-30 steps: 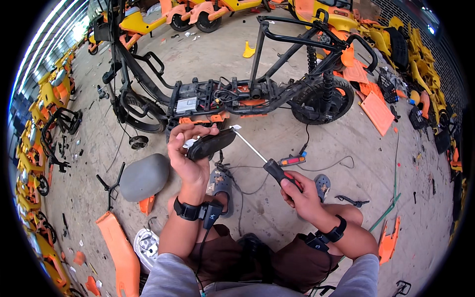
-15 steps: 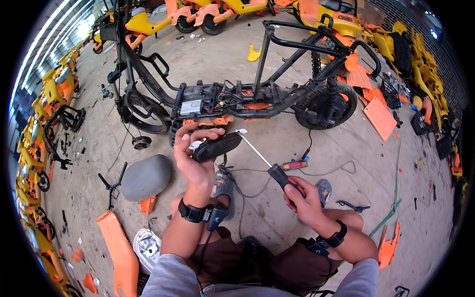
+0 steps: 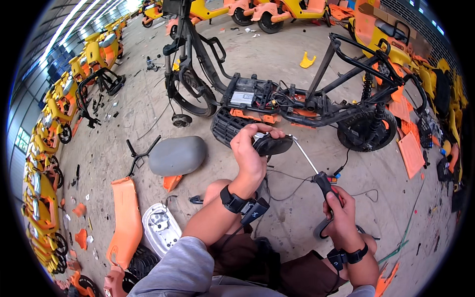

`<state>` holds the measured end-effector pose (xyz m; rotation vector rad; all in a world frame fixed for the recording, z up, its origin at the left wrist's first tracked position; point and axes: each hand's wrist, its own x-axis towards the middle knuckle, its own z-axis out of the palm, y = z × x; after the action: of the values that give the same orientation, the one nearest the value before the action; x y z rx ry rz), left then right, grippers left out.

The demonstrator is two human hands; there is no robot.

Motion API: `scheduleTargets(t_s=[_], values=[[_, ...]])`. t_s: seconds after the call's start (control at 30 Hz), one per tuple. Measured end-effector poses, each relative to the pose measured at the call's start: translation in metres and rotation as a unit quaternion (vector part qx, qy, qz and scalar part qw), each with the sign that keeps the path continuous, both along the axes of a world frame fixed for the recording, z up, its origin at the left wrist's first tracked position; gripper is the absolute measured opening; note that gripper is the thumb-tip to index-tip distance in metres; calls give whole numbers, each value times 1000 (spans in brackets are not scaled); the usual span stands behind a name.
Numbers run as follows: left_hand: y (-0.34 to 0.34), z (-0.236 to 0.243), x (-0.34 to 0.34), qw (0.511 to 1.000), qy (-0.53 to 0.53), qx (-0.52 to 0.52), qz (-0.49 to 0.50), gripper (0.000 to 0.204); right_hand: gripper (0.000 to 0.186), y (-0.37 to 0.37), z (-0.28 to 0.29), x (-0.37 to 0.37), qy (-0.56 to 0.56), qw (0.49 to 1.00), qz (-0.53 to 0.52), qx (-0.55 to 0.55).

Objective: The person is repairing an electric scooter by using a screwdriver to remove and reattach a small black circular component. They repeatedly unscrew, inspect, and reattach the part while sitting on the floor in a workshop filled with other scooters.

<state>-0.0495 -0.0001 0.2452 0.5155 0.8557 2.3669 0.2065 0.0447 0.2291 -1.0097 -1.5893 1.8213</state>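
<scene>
My left hand is closed on a flat black rounded part, raised in front of the stripped scooter frame; exactly what part it is cannot be made out. A little white shows between the fingers at its upper side. My right hand grips a screwdriver by its black and red handle. The thin shaft points up and left, and its tip is at the right end of the black part, beside a small whitish bit. Whether the tip touches the part is unclear.
A grey rounded shell, an orange panel and a white oval housing lie on the floor to the left. Cables trail over the concrete. Yellow and orange scooters line the left; loose panels lie at right.
My view has turned left, so the scene sits further right in the picture. Both hands keep hold of the black part and the screwdriver, whose tip stays at the part's right end.
</scene>
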Motion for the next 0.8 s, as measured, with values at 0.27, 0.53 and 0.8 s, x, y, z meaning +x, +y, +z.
scheduleTargets(t_s=[0.27,0.53,0.8], values=[[0,-3,-33,959,-277,39,-39,29,35,-4,2,0,-38,997,-7,67],[1,-8,-36,950,-307,41,-45,28,35,-1,2,0,-37,995,1,94],[3,-3,-29,948,-318,20,-21,25,37,-7,-4,-4,-59,996,-14,71]])
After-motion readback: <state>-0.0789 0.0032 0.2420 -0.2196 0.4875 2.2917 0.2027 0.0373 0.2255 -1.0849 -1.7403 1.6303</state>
